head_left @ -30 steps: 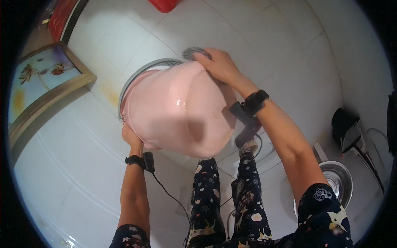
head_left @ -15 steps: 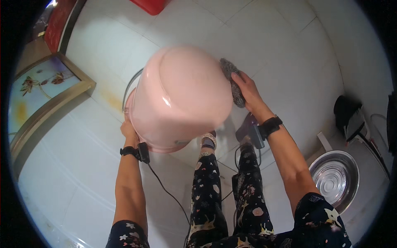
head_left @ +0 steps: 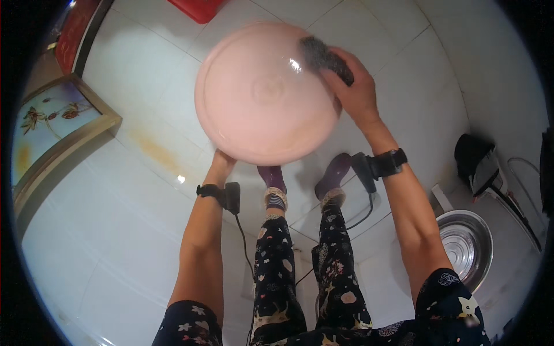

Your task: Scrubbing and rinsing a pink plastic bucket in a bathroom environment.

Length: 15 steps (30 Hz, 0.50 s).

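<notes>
A pink plastic bucket point(head_left: 254, 109) is tipped so that its round bottom faces up at me, hiding its mouth. My left hand point(head_left: 222, 165) holds it from below at the near left side; the fingers are out of sight behind it. Wrapped around a dark grey wire scouring pad point(head_left: 326, 57), my right hand point(head_left: 359, 89) is closed at the bucket's upper right edge. The pad lies against the bottom's rim there.
A framed flower picture point(head_left: 57, 124) leans at the left. At the right are a steel basin point(head_left: 464, 248) and a black dustpan point(head_left: 476, 158). A red plastic object point(head_left: 199, 8) shows at the top. Cables hang from both wrist devices.
The bucket has turned from its side to show its bottom fully and has risen. My right hand has moved up with the pad; my left has shifted right and under the bucket.
</notes>
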Each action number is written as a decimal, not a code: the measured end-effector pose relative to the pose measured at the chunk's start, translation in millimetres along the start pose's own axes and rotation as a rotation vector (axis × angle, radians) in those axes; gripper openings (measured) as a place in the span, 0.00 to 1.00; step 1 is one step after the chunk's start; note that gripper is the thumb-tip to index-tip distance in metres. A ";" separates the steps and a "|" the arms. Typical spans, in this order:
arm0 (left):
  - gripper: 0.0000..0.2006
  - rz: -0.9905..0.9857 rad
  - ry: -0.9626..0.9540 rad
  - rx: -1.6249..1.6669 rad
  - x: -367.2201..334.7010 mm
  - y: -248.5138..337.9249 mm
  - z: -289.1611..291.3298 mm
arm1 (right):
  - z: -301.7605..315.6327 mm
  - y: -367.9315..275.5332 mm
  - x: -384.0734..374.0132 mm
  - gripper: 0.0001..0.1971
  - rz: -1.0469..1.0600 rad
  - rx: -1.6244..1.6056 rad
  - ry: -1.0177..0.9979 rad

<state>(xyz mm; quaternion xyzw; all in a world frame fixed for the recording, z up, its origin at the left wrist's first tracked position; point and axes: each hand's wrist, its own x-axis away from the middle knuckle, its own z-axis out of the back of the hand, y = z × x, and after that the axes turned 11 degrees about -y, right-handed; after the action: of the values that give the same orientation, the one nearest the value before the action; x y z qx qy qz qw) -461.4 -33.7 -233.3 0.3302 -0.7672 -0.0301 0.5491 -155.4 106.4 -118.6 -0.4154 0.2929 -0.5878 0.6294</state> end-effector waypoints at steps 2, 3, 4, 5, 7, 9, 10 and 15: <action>0.22 -0.080 0.024 0.026 -5.4 7.5 1.7 | -20.4 0.6 12.4 0.23 0.091 0.123 -0.036; 0.22 -0.161 0.044 0.050 -1.9 16.2 8.9 | -29.2 -1.4 16.1 0.23 0.009 0.053 -0.035; 0.22 -0.168 0.040 0.043 -0.3 30.1 4.1 | -31.0 1.2 17.4 0.24 -0.074 0.005 -0.031; 0.21 -0.187 0.249 0.116 3.9 49.9 2.7 | -35.8 2.4 18.7 0.24 -0.067 0.000 -0.022; 0.21 -0.210 0.442 0.184 14.5 90.3 -19.2 | -41.9 4.0 20.7 0.24 -0.090 -0.005 -0.111; 0.20 -0.656 0.538 -0.823 38.8 129.8 -39.7 | -48.0 -2.5 21.5 0.24 -0.067 -0.018 -0.147; 0.20 -0.662 0.538 -0.827 46.9 137.5 -56.0 | -49.2 -6.1 22.4 0.25 -0.049 -0.013 -0.187; 0.27 -0.872 -0.262 -1.943 66.5 100.5 -99.4 | -47.7 -18.9 17.0 0.25 -0.025 0.059 -0.216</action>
<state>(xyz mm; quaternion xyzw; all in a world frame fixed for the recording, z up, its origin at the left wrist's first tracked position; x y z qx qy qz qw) -435.2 40.2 -98.3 -0.0085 -0.2833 -0.8563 0.4317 -203.4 81.8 -123.3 -0.4612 0.2007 -0.5558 0.6618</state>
